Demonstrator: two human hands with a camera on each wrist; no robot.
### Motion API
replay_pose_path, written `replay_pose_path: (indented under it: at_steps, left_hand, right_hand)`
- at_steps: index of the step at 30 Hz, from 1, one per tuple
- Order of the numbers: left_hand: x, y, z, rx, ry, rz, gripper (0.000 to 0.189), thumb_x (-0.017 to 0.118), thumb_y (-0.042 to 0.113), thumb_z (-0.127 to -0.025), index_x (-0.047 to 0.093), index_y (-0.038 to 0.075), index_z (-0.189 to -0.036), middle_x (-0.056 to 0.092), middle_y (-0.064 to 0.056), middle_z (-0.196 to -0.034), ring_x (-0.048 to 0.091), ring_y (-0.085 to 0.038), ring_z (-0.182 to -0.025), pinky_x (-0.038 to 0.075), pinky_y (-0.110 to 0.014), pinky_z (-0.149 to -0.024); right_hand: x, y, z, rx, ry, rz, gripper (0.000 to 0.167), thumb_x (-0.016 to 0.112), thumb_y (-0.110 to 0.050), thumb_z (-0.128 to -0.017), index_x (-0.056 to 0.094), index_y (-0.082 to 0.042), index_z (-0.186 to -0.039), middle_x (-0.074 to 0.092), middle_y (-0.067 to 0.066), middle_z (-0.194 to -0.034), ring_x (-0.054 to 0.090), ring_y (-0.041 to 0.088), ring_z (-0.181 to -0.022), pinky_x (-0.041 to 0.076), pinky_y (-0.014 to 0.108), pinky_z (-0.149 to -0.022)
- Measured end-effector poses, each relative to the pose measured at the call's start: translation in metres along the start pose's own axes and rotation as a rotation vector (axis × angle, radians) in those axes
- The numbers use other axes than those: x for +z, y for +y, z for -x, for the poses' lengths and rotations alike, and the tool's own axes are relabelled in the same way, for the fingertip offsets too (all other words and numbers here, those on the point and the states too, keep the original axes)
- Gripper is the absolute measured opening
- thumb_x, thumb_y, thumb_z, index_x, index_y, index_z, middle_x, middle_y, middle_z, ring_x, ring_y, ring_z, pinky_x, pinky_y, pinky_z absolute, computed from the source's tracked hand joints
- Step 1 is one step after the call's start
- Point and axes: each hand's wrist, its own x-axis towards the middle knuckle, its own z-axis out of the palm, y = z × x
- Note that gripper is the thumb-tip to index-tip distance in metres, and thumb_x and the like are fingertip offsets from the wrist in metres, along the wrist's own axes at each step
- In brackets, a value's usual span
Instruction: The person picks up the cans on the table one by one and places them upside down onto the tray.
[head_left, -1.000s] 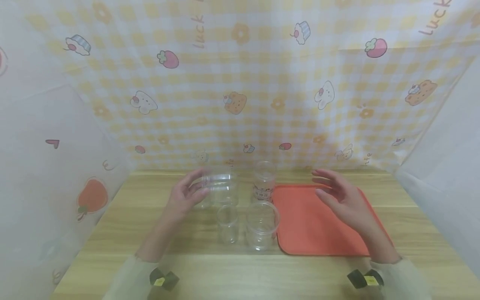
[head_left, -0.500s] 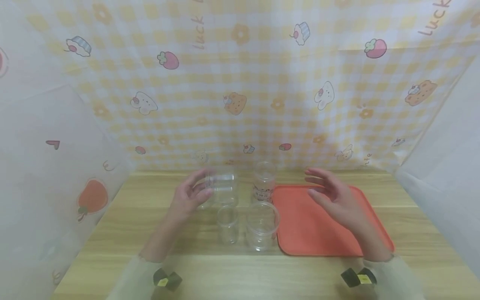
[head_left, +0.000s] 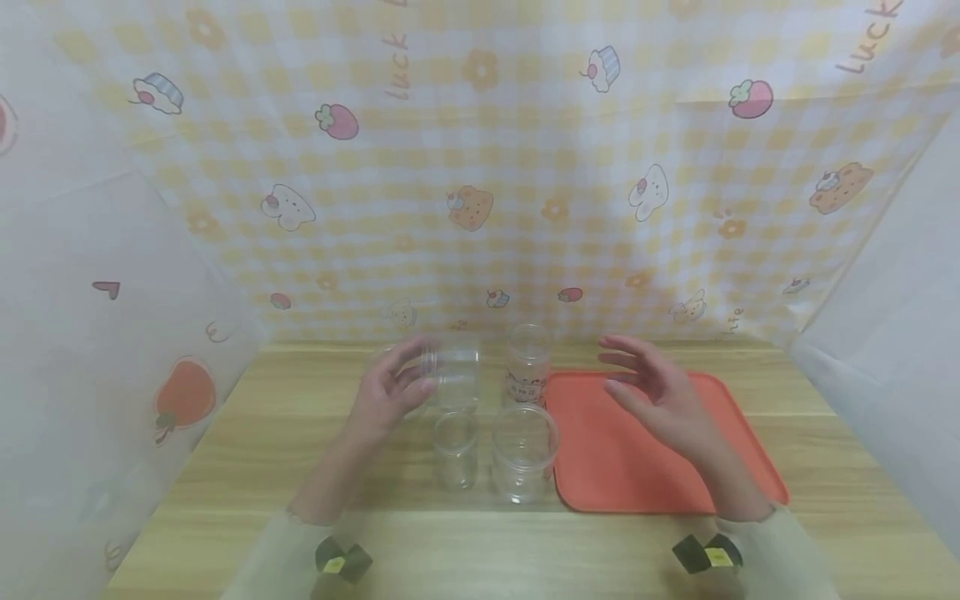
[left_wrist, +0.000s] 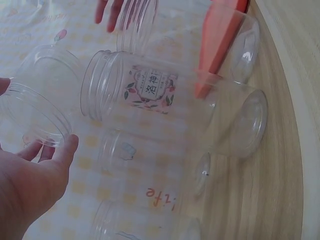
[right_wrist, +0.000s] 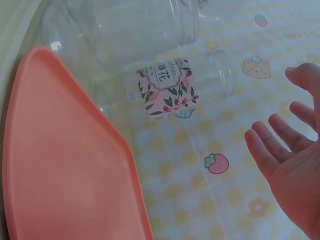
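My left hand (head_left: 386,392) holds a clear plastic jar (head_left: 459,375) at its threaded rim. The jar is tipped on its side, its mouth towards that hand. In the left wrist view the fingers and thumb lie around the jar's rim (left_wrist: 36,112). My right hand (head_left: 660,396) hovers above the far part of the orange tray (head_left: 637,475), fingers spread and nothing in it. Between the hands, a narrow clear jar (head_left: 456,467) and a wide clear jar (head_left: 523,483) stand upright. Behind the wide one stands a clear jar with a floral label (head_left: 527,385).
More clear jars, partly seen through one another, show low in the left wrist view, such as one jar (left_wrist: 125,155). The wooden table (head_left: 465,550) ends at a yellow checked cloth (head_left: 480,250) at the back. White sheets hang at both sides.
My left hand has shifted a little to the right with the tipped jar. My right hand has moved left over the tray. The standing jars and the tray have not moved.
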Motion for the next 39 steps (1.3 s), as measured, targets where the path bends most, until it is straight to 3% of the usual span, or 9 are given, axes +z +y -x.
replay_pose_path:
  at_steps: [4, 14, 25, 39]
  left_hand:
    - [0.001, 0.000, 0.001, 0.002, -0.008, 0.005, 0.061, 0.064, 0.014, -0.096, 0.040, -0.001, -0.150, 0.038, -0.024, -0.153, 0.042, -0.049, -0.134, 0.050, -0.039, -0.101]
    - [0.003, -0.002, 0.000, 0.002, -0.002, 0.012, 0.062, 0.066, 0.015, -0.095, 0.042, 0.000, -0.150, 0.046, -0.013, -0.150, 0.049, -0.038, -0.132, 0.050, -0.042, -0.102]
    - [0.005, -0.003, 0.001, -0.009, -0.025, 0.011, 0.062, 0.066, 0.021, -0.097, 0.041, 0.004, -0.152, 0.042, -0.016, -0.152, 0.044, -0.043, -0.135, 0.048, -0.041, -0.104]
    - [0.011, -0.001, 0.000, -0.011, 0.011, 0.026, 0.063, 0.067, 0.017, -0.093, 0.044, 0.004, -0.150, 0.046, -0.012, -0.149, 0.049, -0.039, -0.132, 0.049, -0.041, -0.103]
  right_hand:
    - [0.003, -0.002, -0.002, -0.009, -0.006, -0.011, 0.062, 0.062, 0.022, -0.089, 0.045, 0.005, -0.146, 0.050, 0.017, -0.146, 0.053, 0.031, -0.129, 0.051, 0.042, -0.100]
    - [0.011, -0.005, -0.008, -0.021, -0.032, -0.007, 0.063, 0.063, 0.021, -0.089, 0.045, 0.004, -0.147, 0.048, 0.018, -0.147, 0.053, 0.030, -0.130, 0.050, 0.039, -0.101]
    - [0.014, -0.003, -0.008, -0.012, -0.039, -0.012, 0.064, 0.065, 0.021, -0.088, 0.045, 0.003, -0.147, 0.048, 0.016, -0.148, 0.053, 0.030, -0.130, 0.050, 0.041, -0.102]
    - [0.021, -0.006, -0.014, -0.005, -0.057, -0.040, 0.065, 0.066, 0.020, -0.088, 0.046, 0.001, -0.147, 0.048, 0.015, -0.149, 0.050, 0.035, -0.131, 0.049, 0.045, -0.102]
